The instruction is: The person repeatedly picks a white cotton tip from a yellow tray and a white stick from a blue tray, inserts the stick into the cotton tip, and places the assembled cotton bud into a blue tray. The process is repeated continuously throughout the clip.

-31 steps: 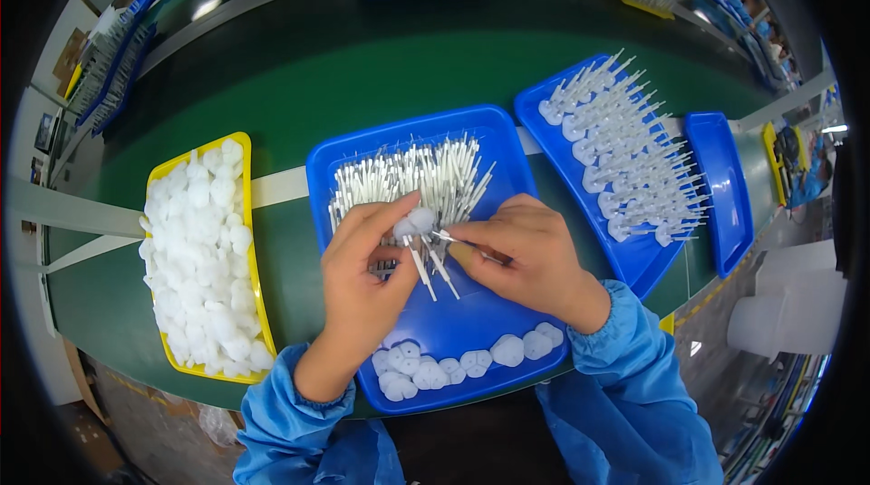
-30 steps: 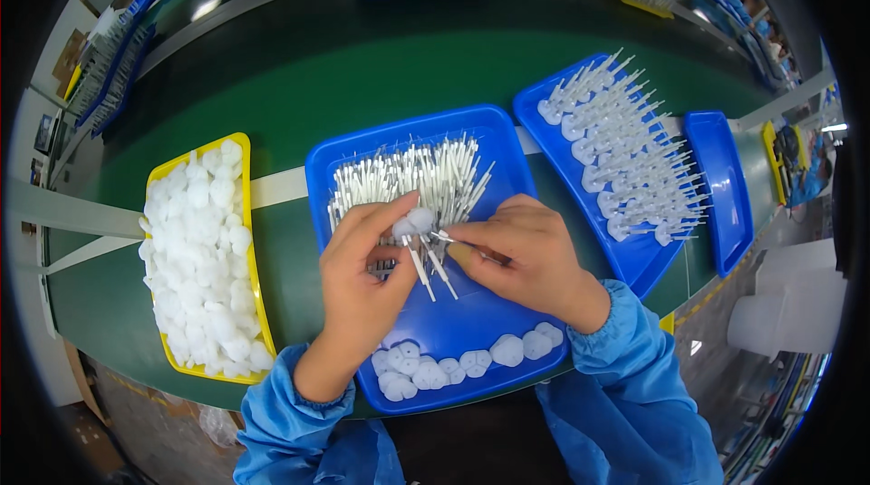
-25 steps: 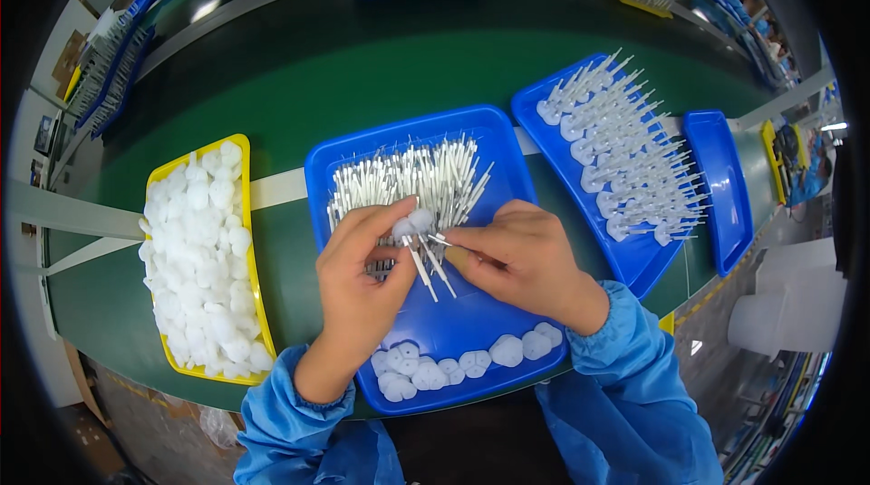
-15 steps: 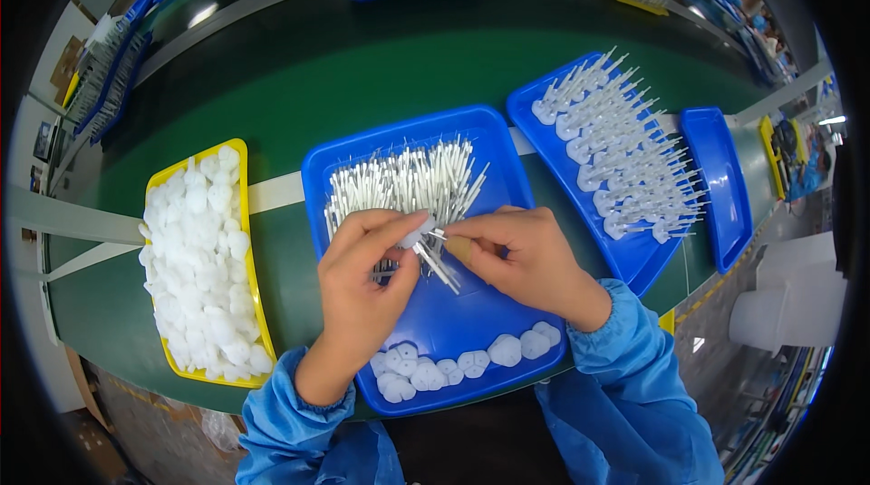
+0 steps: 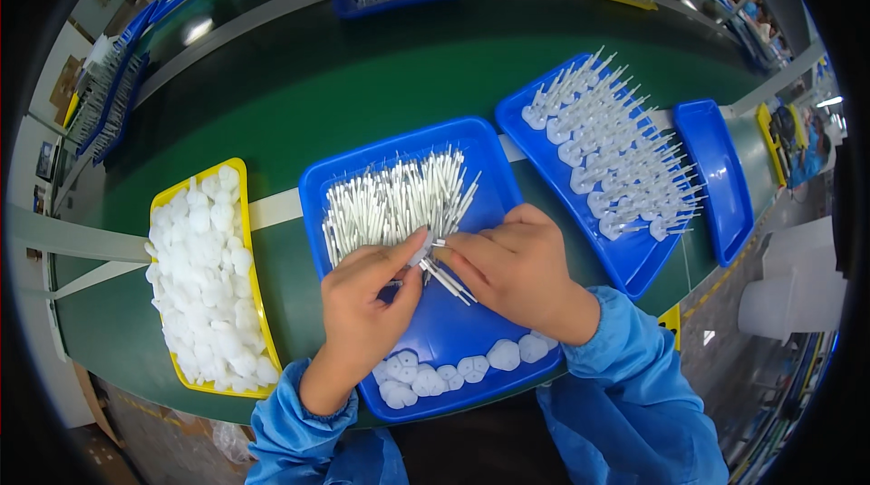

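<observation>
My left hand [image 5: 362, 299] pinches a small translucent-white plastic disc [image 5: 420, 256] between thumb and fingers. Several thin white rods [image 5: 446, 280] stick out below it, toward the right. Pressed against the disc's right side, the closed fingers of my right hand [image 5: 526, 269] hold a white rod [image 5: 439, 243], mostly covered by the fingertips. Both hands are above a blue tray [image 5: 462, 326]. Behind them in that tray lies a dense pile of white rods [image 5: 399, 195]. Lobed white discs [image 5: 503, 354] line its near edge.
On the left stands a yellow tray [image 5: 256, 304] heaped with white discs [image 5: 204, 276]. To the right, another blue tray [image 5: 580, 218] holds rows of discs with upright rods, beside a narrow blue tray [image 5: 716, 177]. More rod-filled trays stand across the green table [image 5: 272, 104].
Both hands have shifted slightly down in the picture, still together at the disc. My right fingers have closed in nearer the rod. The whole view has shifted a little.
</observation>
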Motion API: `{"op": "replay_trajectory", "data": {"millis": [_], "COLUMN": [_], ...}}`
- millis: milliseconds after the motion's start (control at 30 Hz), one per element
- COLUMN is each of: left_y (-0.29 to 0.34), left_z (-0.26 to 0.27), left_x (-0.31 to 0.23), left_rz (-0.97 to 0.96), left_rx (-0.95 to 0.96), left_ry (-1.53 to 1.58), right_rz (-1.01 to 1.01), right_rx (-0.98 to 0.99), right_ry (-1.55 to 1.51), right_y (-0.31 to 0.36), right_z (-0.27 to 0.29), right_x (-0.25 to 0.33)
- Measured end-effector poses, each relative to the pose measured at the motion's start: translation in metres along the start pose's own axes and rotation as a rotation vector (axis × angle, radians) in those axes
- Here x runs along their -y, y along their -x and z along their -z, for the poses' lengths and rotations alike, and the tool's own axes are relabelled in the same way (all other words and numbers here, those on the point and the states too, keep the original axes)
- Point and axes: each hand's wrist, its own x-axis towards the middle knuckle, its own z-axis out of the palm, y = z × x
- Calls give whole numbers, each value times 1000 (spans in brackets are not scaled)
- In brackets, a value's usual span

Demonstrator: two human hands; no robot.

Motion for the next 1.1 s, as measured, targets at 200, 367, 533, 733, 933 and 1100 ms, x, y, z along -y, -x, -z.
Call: {"op": "replay_trajectory", "data": {"millis": [200,367,533,733,933,1100], "left_y": [4,8,1,3,1,1], "left_z": [-1,1,-7,2,0,4], "left_x": [-3,-4,-2,5,4,2], "left_rz": [72,142,304,295,80,60], "left_rx": [-9,41,35,39,-2,54], "left_ry": [43,90,517,555,361,345], "right_rz": [69,93,91,111,254,235], "right_rx": [-28,-1,-32,-34,-15,8], "right_ry": [-23,-117,25,32,24,-6], "right_y": [-1,-4,0,-4,-8,-4], "right_z": [-3,-3,0,16,20,17], "right_x": [-4,-9,-10,-12,-9,-10]}}
